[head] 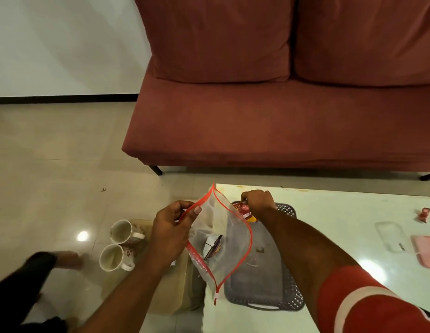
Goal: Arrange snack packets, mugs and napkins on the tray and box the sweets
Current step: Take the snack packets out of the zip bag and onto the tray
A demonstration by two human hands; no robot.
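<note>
My left hand point(172, 227) grips the rim of a clear zip bag point(229, 251) with a red seal, holding its mouth open over the table's left edge. A dark snack packet point(212, 246) lies inside the bag. My right hand point(258, 200) pinches a red and yellow snack packet point(245, 212) at the far end of the grey lattice tray point(264, 284), which lies flat on the white table. Two cream mugs point(121, 231) point(114, 257) with floral print rest on a low beige stool to the left of the table.
On the white table point(341, 212) to the right are a clear plastic lid point(390, 235), a pink box point(425, 251) and a small red wrapped sweet point(424, 215). A maroon sofa point(269, 121) stands behind. A person's foot point(70, 259) is on the tiled floor.
</note>
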